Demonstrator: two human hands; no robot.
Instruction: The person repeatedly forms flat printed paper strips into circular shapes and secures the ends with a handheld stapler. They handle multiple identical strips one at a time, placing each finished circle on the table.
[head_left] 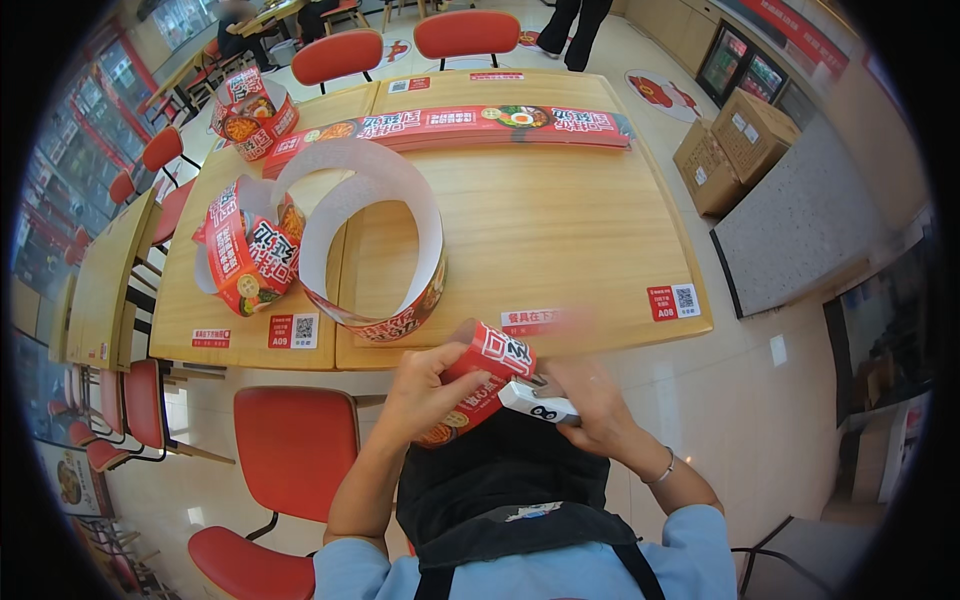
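In front of my apron, my left hand [425, 390] grips a red printed paper strip [492, 352], its fingers wrapped round the curled part. My right hand [598, 408], partly blurred, is closed on a small white stapler [540, 403] with a black eye-like pattern. The stapler's jaw end meets the strip's right edge; whether the paper lies between the jaws I cannot tell. Beyond my left hand, a large paper loop [428, 235], white inside and printed outside, stands on the wooden table [560, 230].
A stack of flat printed strips [450, 128] lies across the table's far part. Bundled paper loops sit at the left [240, 255] and far left [255, 115]. Red chairs [295, 450] surround the table. Cardboard boxes [735, 150] stand to the right; a person's legs [575, 30] show beyond.
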